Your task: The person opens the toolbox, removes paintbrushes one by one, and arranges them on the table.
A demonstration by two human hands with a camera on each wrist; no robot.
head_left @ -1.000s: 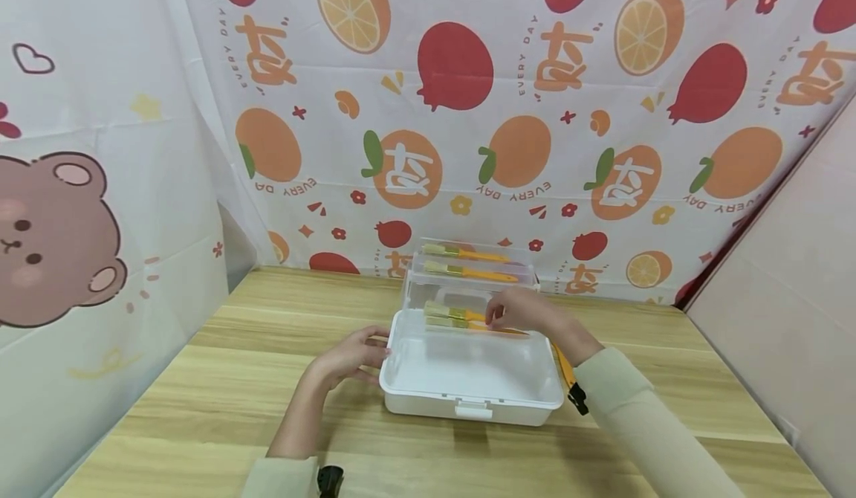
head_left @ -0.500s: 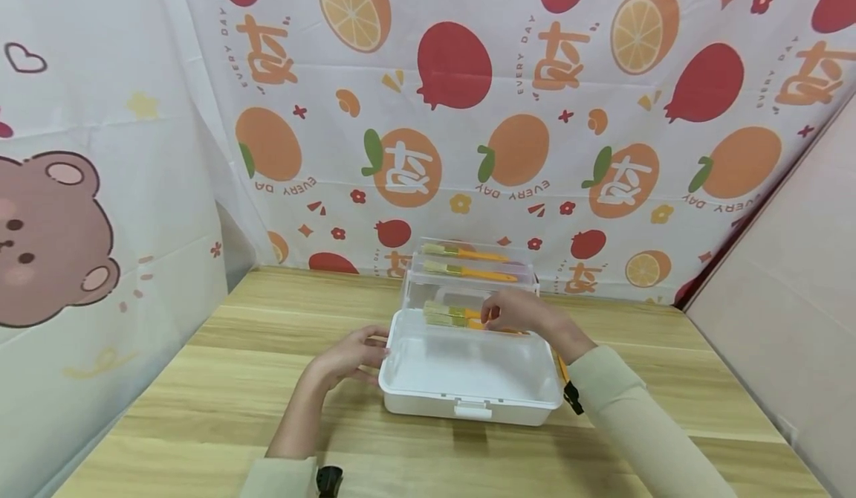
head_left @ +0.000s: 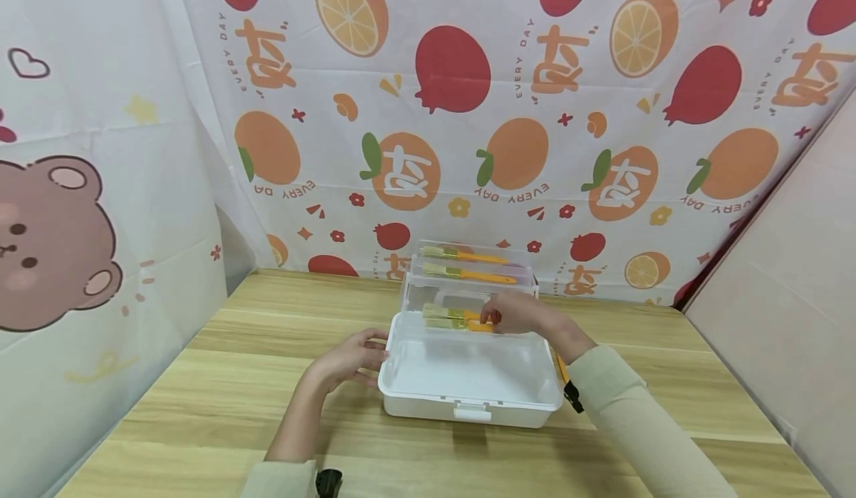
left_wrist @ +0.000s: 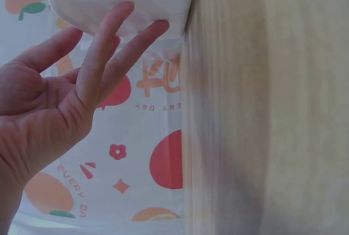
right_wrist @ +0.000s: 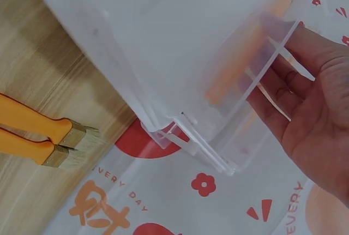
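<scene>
A white plastic box [head_left: 468,412] stands open on the table, its translucent tiered trays [head_left: 428,290] raised at the back. Two flat paintbrushes with pale bristles lie side by side in the lowest tray. My right hand [head_left: 518,314] reaches into that tray, thumb and fingers pinching the orange handle of the nearer paintbrush [head_left: 446,324]. In the right wrist view the handle shows blurred through the tray wall, fingertips partly hidden behind it. My left hand [head_left: 348,357] rests against the box's left side, its extended fingers touching the outer wall in the left wrist view.
Further paintbrushes lie in the upper trays, one in the middle tray [head_left: 468,272] and one in the top tray [head_left: 464,254]. Two more orange-handled paintbrushes [right_wrist: 32,131] lie on the wooden table [head_left: 234,379] right of the box. A fruit-print cloth [head_left: 321,149] hangs close behind.
My right hand has shifted slightly left along the brush handles in the lowest tray. The left hand stays at the box's side, and the box has not moved.
</scene>
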